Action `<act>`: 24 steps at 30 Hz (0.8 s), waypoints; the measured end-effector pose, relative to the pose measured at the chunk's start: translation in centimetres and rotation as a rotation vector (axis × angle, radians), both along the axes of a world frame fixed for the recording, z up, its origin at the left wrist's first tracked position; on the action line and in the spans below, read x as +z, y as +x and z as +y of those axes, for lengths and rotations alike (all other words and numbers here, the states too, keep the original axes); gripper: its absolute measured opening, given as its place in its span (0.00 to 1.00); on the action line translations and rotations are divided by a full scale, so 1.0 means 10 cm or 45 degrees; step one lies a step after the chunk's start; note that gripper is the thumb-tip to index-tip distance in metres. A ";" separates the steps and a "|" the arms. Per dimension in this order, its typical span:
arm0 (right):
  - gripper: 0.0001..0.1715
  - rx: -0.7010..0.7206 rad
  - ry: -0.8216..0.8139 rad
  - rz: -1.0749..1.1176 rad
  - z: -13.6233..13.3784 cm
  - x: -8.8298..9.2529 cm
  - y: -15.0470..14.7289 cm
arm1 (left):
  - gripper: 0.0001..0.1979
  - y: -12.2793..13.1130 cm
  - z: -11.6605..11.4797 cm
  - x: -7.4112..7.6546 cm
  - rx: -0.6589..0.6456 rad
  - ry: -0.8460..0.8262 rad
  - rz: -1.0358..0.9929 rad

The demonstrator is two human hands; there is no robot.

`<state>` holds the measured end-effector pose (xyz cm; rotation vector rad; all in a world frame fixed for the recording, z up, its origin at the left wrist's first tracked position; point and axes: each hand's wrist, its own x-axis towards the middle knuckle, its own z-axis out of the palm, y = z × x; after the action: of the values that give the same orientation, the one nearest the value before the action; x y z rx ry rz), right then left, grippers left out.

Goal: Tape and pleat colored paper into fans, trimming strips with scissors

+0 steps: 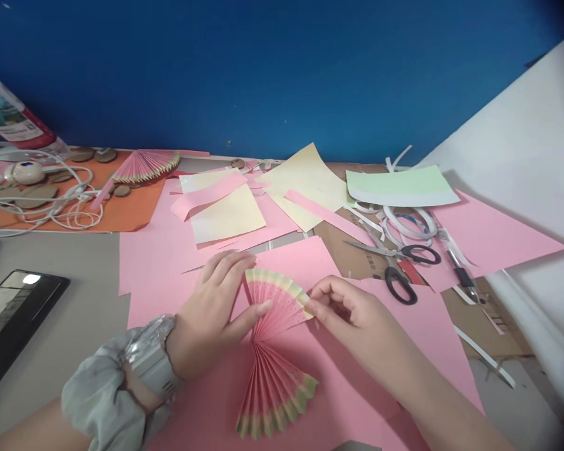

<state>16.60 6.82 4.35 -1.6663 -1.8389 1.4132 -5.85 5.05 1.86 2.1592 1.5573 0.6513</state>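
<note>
A pleated paper fan (282, 304) coloured like a watermelon, pink with pale yellow and green at the rim, lies in front of me. Pinched at its middle, it spreads into an upper and a lower half. My left hand (216, 300) is at the upper half's left edge, its thumb on the pleats and its fingers along the edge, holding it. Between thumb and fingertips, my right hand (345, 310) pinches the right corner of that half. The lower half fans out toward me, untouched. Beneath lie pink paper sheets (192, 407).
Scissors (402, 254), a pen (463, 272), white paper strips (408, 225) and a green sheet (402, 186) lie right. Yellow paper (310, 181) is behind. On the left are a phone (19, 319), white cables (75, 188), another fan (145, 166) and a bottle (16, 119).
</note>
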 end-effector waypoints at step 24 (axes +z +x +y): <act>0.13 -0.026 0.198 -0.420 0.05 0.09 0.16 | 0.54 0.06 -0.17 0.02 -0.473 0.027 0.409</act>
<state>18.17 7.32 5.28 -1.9201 -2.0336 1.0027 -5.21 3.38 2.07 2.5733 1.2354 0.2097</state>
